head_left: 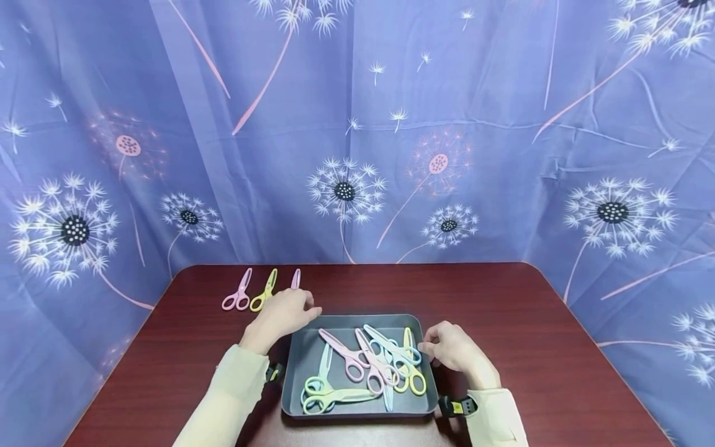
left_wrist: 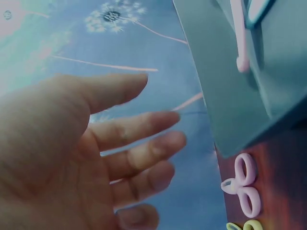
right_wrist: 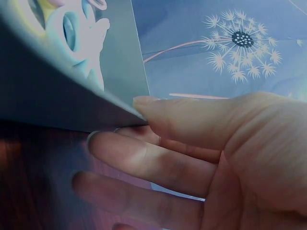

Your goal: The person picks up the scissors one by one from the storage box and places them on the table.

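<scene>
My left hand (head_left: 286, 313) hovers past the tray's back left corner, and its slightly bent fingers hold nothing in the left wrist view. Just beyond it lies a pair of pink scissors (head_left: 296, 279), its handles hidden by the hand in the head view. At the right rim of the grey tray (head_left: 357, 415) is my right hand (head_left: 451, 346). Its thumb laps over the rim while the fingers (right_wrist: 120, 148) stay outside the wall, pinching the edge. Inside the tray, several pairs of scissors overlap: pink (head_left: 346, 354), blue (head_left: 391, 344), yellow (head_left: 409, 366) and green (head_left: 337, 395).
Left of the left hand, another pair of pink scissors (head_left: 240, 292) and a yellow pair (head_left: 264, 292) lie on the dark red table (head_left: 530, 323), blades pointing to the back. A blue curtain (head_left: 391, 93) with dandelion prints hangs behind the table.
</scene>
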`<action>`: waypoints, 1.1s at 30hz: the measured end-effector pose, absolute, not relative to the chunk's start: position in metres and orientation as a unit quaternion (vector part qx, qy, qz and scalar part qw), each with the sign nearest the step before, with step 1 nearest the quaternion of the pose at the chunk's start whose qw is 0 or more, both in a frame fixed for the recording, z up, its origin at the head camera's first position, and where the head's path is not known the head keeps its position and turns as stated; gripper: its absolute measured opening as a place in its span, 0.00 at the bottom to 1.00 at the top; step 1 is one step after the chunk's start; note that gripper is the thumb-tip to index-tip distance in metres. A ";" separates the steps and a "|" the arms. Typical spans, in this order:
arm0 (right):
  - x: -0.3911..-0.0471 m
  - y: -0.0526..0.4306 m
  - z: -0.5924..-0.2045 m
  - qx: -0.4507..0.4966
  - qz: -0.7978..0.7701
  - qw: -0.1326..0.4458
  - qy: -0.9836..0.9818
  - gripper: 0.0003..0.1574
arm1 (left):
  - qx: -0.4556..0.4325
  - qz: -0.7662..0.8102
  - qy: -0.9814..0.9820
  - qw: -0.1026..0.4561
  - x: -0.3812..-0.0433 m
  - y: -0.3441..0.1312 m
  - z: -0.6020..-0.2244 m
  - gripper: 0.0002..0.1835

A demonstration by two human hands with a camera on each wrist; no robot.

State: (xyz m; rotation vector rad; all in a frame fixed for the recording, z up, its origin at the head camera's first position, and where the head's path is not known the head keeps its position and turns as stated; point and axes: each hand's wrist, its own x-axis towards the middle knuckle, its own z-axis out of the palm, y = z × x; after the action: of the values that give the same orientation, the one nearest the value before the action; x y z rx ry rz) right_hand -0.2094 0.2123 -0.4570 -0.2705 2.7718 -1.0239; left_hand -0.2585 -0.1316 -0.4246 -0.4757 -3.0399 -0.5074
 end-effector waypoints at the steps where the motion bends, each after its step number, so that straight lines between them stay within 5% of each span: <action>1: -0.209 0.212 -0.457 -0.092 -0.346 0.086 0.930 0.12 | -0.158 -0.166 -0.973 0.007 -0.256 -0.131 -0.426 0.09; 33: -0.210 0.214 -0.458 -0.083 -0.349 0.089 0.929 0.13 | -0.359 -0.186 -0.911 -0.088 -0.186 -0.131 -0.441 0.07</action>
State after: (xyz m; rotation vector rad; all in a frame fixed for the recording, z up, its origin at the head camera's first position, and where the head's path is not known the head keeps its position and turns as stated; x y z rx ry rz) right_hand -0.2103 0.2136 -0.4583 -0.2478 2.7642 -1.0382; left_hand -0.1863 -0.1306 -0.4411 -1.1946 -3.0339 -0.6185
